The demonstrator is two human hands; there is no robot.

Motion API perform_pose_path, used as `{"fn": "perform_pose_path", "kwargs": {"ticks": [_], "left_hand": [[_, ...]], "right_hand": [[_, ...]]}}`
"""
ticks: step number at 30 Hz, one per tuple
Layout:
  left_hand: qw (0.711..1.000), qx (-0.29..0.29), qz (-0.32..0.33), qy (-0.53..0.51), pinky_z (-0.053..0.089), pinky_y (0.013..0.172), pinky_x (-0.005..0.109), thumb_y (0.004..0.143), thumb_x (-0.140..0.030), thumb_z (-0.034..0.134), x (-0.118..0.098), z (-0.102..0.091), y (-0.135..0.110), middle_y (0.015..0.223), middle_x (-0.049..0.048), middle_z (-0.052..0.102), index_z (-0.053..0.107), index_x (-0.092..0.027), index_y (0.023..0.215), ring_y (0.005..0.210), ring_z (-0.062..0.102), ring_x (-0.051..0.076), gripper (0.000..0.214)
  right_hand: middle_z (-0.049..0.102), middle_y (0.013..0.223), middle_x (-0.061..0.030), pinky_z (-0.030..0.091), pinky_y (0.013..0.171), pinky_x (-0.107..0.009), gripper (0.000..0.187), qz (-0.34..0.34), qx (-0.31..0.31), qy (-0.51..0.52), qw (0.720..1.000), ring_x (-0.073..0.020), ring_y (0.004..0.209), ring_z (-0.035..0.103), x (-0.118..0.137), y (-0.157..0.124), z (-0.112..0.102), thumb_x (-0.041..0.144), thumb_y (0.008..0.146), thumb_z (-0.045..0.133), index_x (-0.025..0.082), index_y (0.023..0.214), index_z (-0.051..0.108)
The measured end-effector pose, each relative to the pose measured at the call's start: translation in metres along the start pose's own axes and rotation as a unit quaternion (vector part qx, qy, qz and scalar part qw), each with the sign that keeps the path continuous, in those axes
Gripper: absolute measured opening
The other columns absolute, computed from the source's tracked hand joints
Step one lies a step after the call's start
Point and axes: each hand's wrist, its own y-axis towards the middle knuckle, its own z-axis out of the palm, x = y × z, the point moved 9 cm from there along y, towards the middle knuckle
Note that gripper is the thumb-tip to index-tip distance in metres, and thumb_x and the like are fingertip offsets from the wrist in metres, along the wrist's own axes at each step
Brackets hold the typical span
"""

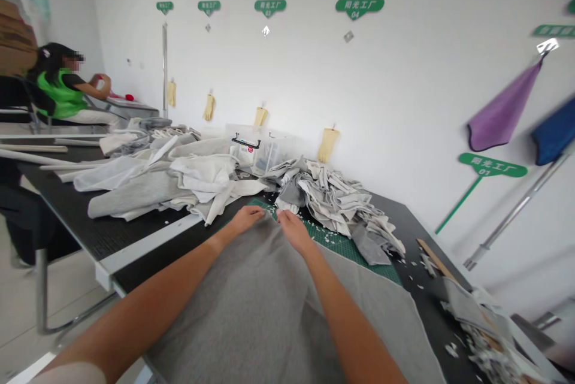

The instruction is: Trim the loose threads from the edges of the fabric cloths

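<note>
A large sheet of grey fabric (251,306) spreads across the near side of the black table and drapes towards me. Its far edge is pinched by my left hand (248,217) and, a short way to the right, by my right hand (290,225). Both hands have their fingers closed on the cloth, with a small stretch of edge between them. Beneath and beyond the fabric shows a green cutting mat (335,241) strewn with small pale scraps. Just past my right hand lies a heap of grey and white cloth strips (326,189).
At the left is a pile of larger pale cloth pieces (166,177). A clear plastic box (265,153) stands behind it against the wall. More scraps (487,345) and a wooden strip (435,258) lie at the right. A person in a green vest (63,93) sits at the far left.
</note>
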Motion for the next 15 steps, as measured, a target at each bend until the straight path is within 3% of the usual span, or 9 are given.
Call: {"fn": "perform_pose_path", "kwargs": {"ticks": [4,8,15], "left_hand": [[0.998,0.033,0.044,-0.035,0.047,0.076,0.029,0.089,-0.053,0.054,-0.006,0.007,-0.001,0.086,0.0066,0.071,0.073,-0.014,0.089,0.082,0.062,0.020,0.043],[0.996,0.057,0.041,-0.049,0.048,0.080,0.030,0.088,-0.054,0.057,-0.010,0.009,-0.004,0.090,0.0067,0.073,0.074,-0.014,0.094,0.084,0.063,0.020,0.044],[0.990,0.094,0.036,-0.099,0.047,0.083,0.030,0.085,-0.052,0.063,-0.024,0.011,-0.012,0.090,0.0062,0.073,0.074,-0.012,0.093,0.086,0.063,0.019,0.042]], "right_hand": [[0.069,0.093,-0.0090,0.042,0.075,-0.033,0.051,0.019,-0.052,0.024,0.998,-0.0239,0.087,0.061,-0.010,0.007,0.031,0.055,0.102,0.020,0.025,0.091,0.061],[0.068,0.088,-0.0052,0.041,0.075,-0.032,0.051,0.036,-0.088,0.012,0.995,-0.0242,0.087,0.062,-0.030,-0.004,0.035,0.060,0.100,0.020,0.027,0.092,0.058],[0.066,0.082,-0.0026,0.036,0.069,-0.028,0.052,-0.010,-0.042,-0.034,0.999,-0.0220,0.082,0.060,-0.023,-0.011,0.042,0.062,0.100,0.023,0.025,0.090,0.057]]}}
